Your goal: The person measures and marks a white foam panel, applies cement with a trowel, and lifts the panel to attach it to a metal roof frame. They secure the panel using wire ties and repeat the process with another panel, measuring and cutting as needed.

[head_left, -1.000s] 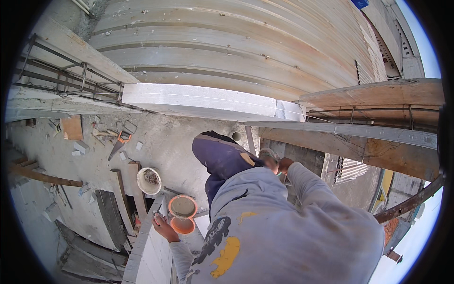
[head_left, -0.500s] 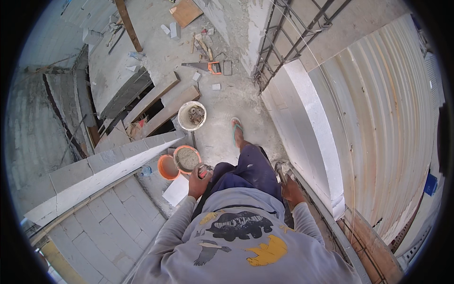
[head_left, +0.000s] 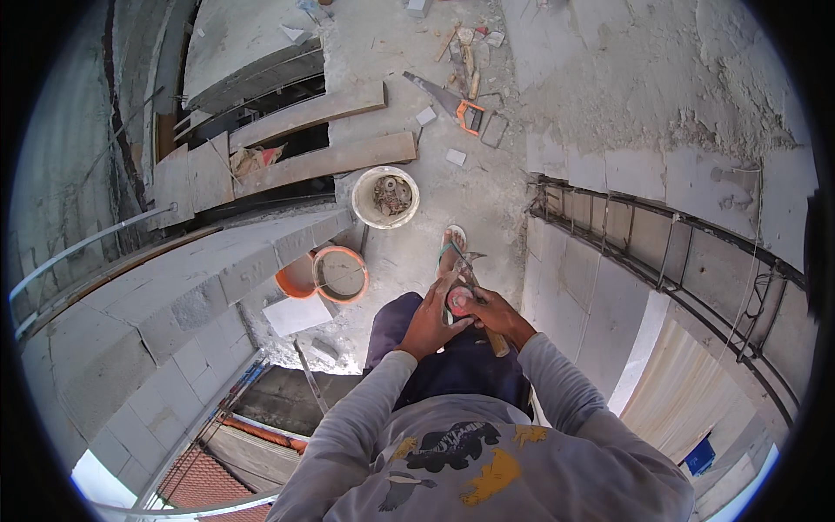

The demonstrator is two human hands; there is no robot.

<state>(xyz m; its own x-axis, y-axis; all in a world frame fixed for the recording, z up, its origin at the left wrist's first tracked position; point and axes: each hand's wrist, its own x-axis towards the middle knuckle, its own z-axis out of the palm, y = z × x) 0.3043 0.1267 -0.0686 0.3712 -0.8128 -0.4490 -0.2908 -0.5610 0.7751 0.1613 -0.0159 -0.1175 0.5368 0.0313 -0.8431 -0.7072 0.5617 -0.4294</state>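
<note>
My two hands are together in front of my lap. My left hand [head_left: 430, 324] has its fingers curled round a small red round object [head_left: 458, 301], whose kind I cannot make out. Pressed against it from the other side is my right hand [head_left: 499, 315], fingers bent. A hammer lies beneath and through the right hand: its metal head [head_left: 470, 258] shows beyond the fingers and its wooden handle [head_left: 497, 343] sticks out below them. The palm side of both hands is hidden.
Ahead stands a white bucket [head_left: 357, 198] with debris in it; nearer left are two orange buckets [head_left: 365, 280]. A handsaw [head_left: 439, 94] lies on the concrete floor. Planks [head_left: 370, 150] span a dark gap at left. Block walls [head_left: 193, 300] and a rebar cage [head_left: 644, 235] flank me.
Both hands have come from beside my hips to meet in front of me, bringing the red object and the hammer together. My view has turned toward the right.
</note>
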